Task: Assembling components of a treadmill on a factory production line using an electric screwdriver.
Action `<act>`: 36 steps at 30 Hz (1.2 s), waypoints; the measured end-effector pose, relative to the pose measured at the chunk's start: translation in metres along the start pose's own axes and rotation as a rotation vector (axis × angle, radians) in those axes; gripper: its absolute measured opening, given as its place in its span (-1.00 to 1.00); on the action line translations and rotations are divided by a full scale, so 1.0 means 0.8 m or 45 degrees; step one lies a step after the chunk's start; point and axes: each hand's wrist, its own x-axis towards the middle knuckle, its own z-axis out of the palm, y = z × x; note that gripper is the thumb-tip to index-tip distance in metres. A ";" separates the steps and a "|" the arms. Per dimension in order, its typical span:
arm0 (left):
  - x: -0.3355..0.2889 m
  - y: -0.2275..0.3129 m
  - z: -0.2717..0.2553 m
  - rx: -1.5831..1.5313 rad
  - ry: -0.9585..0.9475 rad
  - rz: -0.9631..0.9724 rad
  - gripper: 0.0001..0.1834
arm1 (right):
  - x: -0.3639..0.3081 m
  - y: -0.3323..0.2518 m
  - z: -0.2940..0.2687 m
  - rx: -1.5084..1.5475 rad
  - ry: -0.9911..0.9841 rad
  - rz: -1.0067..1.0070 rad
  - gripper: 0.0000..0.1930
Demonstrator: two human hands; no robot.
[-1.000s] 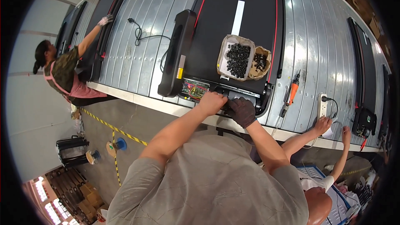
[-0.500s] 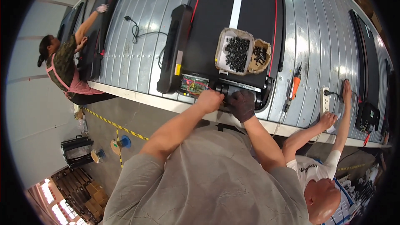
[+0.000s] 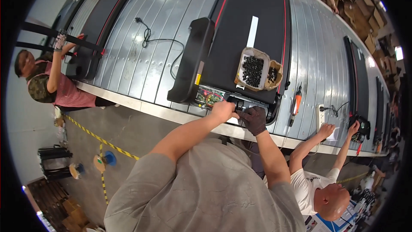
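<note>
Treadmill (image 3: 227, 60) sits at near edge of table (image 3: 141, 79). Left hand (image 3: 223, 111) curled, gloved right hand (image 3: 256, 120) half-curled, both at its uncovered end; can't tell what's gripped. Looks like fitting work; next move wants fine finger control.

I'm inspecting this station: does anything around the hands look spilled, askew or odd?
No spill shows. One oddity: the right hand wears a dark glove, while the left hand, beside the exposed circuit board, is bare, so they don't match.
</note>
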 end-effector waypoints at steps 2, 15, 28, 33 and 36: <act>-0.022 -0.007 0.004 -0.176 -0.052 0.081 -0.49 | 0.010 -0.017 -0.002 -0.035 -0.038 0.055 -0.68; -0.130 -0.271 -0.079 -2.426 -0.286 -0.879 -0.13 | 0.149 -0.161 0.071 -0.134 0.084 0.421 -0.43; -0.122 -0.252 -0.098 -3.005 0.922 -1.124 -0.30 | 0.193 -0.130 0.080 0.104 -0.716 0.454 -0.71; -0.141 -0.259 -0.076 -2.974 0.907 -1.001 -0.36 | 0.180 -0.148 0.105 0.202 -0.431 0.804 -0.69; -0.155 -0.251 -0.070 -2.971 0.704 -0.766 -0.25 | 0.157 -0.156 0.123 0.230 -0.131 0.646 -0.74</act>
